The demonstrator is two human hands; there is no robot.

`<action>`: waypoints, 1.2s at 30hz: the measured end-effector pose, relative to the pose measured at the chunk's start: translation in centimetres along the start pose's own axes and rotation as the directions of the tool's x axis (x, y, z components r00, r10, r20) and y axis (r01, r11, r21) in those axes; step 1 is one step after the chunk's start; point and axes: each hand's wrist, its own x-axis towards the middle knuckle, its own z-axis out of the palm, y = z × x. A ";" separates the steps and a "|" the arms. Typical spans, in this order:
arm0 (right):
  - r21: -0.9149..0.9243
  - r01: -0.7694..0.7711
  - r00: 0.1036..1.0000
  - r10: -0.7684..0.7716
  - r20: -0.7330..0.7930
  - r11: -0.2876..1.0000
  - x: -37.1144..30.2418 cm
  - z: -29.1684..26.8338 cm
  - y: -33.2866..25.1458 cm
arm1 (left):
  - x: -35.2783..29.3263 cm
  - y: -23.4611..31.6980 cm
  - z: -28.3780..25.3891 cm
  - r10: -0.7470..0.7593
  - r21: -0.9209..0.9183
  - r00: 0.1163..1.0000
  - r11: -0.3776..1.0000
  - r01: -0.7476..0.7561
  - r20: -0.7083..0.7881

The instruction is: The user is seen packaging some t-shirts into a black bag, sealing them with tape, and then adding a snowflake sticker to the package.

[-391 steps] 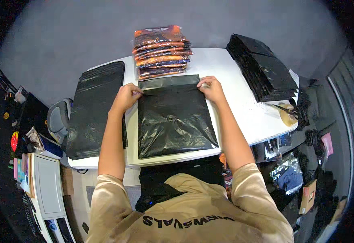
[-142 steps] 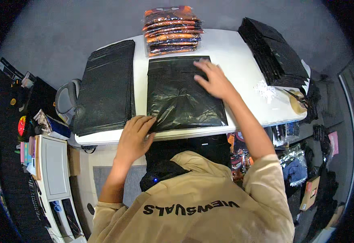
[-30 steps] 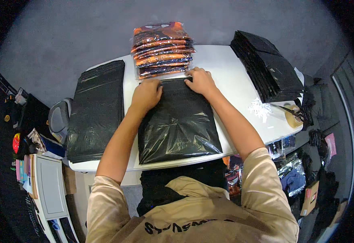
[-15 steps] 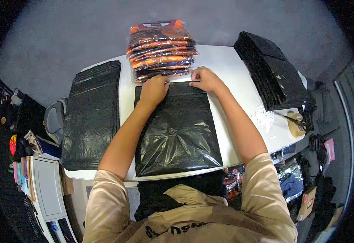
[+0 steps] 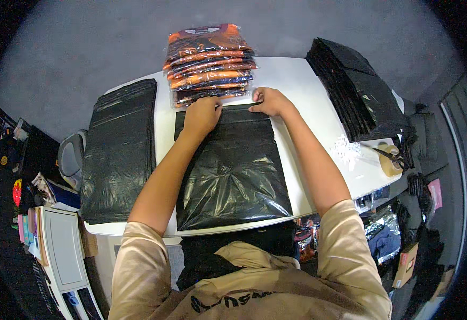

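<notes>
A black plastic mailing bag [image 5: 239, 176] lies flat in front of me, its shiny surface creased around the middle. At its far edge my left hand [image 5: 203, 115] has its fingers closed on the plastic near the left part of the flap. My right hand [image 5: 270, 102] pinches the same edge near the right corner, thumb and fingers curled together. Just beyond both hands rises a stack of folded orange and dark shirts [image 5: 209, 64] in clear plastic sleeves.
On the left of the white table [image 5: 308, 80] lies a pile of flat black bags [image 5: 119, 154]. Another thick black stack [image 5: 356, 90] stands at the far right. Near it are white paper scraps [image 5: 344, 152], scissors [image 5: 391, 157] and a tape roll [image 5: 387, 166].
Both hands stay at the bag's far edge with their grip nearly unchanged. The flap's edge has shifted slightly at its left corner, and the whole view has moved a little.
</notes>
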 end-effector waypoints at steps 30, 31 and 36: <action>0.322 0.264 0.948 -0.183 -0.261 0.909 -7.5 -4.8 -2.0 | -5.2 -6.5 -15.3 0.028 -0.268 1.000 0.963 -0.028 -0.002; 0.315 0.247 0.943 -0.152 -0.296 0.916 -7.4 -4.7 -1.4 | -5.1 -6.5 -15.2 0.027 -0.260 0.999 0.965 -0.031 -0.019; 0.322 0.216 0.934 -0.099 -0.344 0.922 -6.3 -4.0 0.1 | -4.7 -7.6 -14.3 -0.033 -0.291 0.999 0.956 0.025 -0.020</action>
